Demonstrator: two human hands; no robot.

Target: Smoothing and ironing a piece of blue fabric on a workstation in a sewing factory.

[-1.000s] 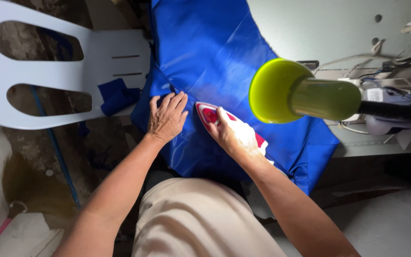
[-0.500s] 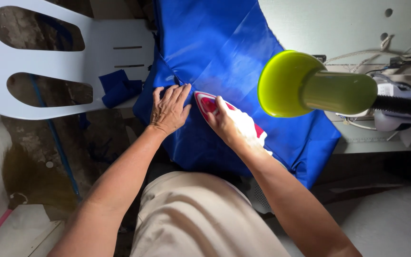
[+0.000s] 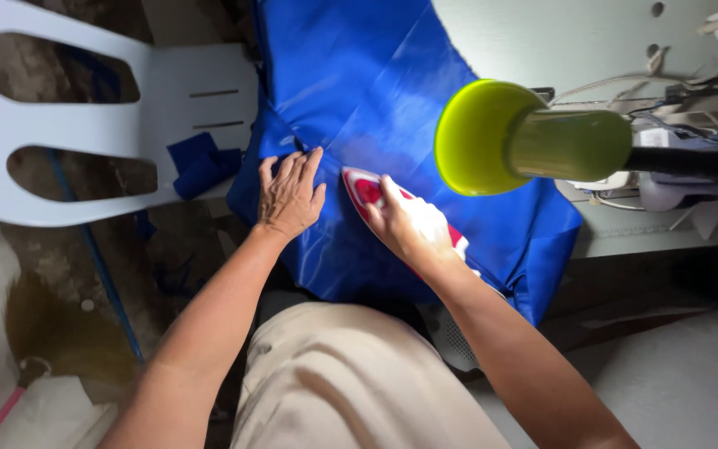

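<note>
Setting: dim workroom seen from above; rough dark floor (image 3: 68,274) at left, pale work table (image 3: 558,41) at upper right.
Surface: blue cloth (image 3: 359,91) is spread over a board or table edge that it hides; it runs from the top middle down to the person's lap, and its lower right corner hangs over the edge.
Left hand (image 3: 290,195): flat on the cloth near its left edge, fingers spread and lying loosely together, palm down, pinning the fabric.
Right hand (image 3: 409,224): closed around the handle of a red and white iron (image 3: 361,187); the grip hides most of the body, only the pointed nose shows.
Iron: sits on the cloth just right of the left hand, nose pointing toward the upper left, close to the left fingertips but apart from them.
Step in hand: judged to be pressing the cloth, one hand holding it taut while the other drives the iron.
Next move calls for: judged, a steady push along the fabric with the left fingers kept clear of the hot nose.
Foreground: yellow-green spool or cone (image 3: 525,137) on a dark rod, very near the camera, covers part of the table.
Left side: white plastic chair (image 3: 85,133) with a scrap of blue fabric (image 3: 201,162) on its seat.
Right edge: cables and sewing-machine parts (image 3: 683,175), too cluttered to tell apart.
Lower frame: person's beige trousers (image 3: 351,382).
</note>
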